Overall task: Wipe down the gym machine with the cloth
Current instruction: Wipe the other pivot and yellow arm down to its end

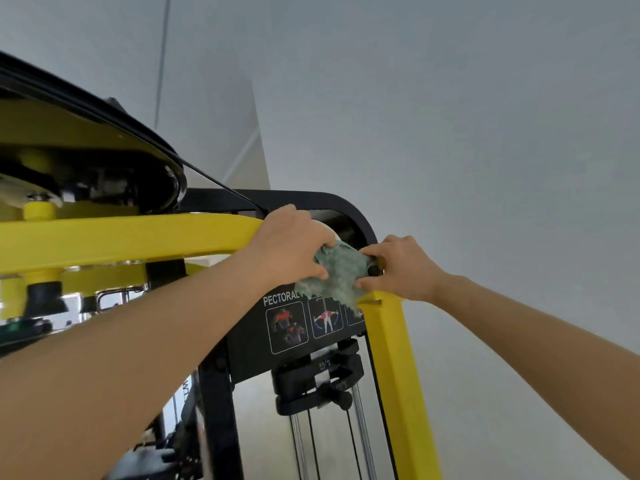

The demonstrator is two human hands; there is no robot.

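Green and fuzzy, the cloth (337, 271) is bunched up at the top corner of the pectoral machine (221, 393), right where the yellow top bar (121, 237) bends down into the yellow post (394, 375). Both hands are close together on it. The left hand (291, 247) grips the left side with curled fingers, and the right hand (403, 268) pinches the right edge between thumb and fingers. A small dark round thing sits by the right fingers; it may be a bolt or a knob, but it is too small to tell. Just under the cloth is a black sign (291, 327) with the word PECTORAL and little exercise pictures. The cloth hangs over its top edge. Below that are a black weight block (322, 375) and shiny steel rods (363, 441). A big black and yellow wheel (86, 161) sits up on the left, and a plain pale wall (450, 116) is behind. I think the wiping is only at this corner now. The post, sign, rods and wheel likely need a wipe too, though nothing shows which parts are clean.
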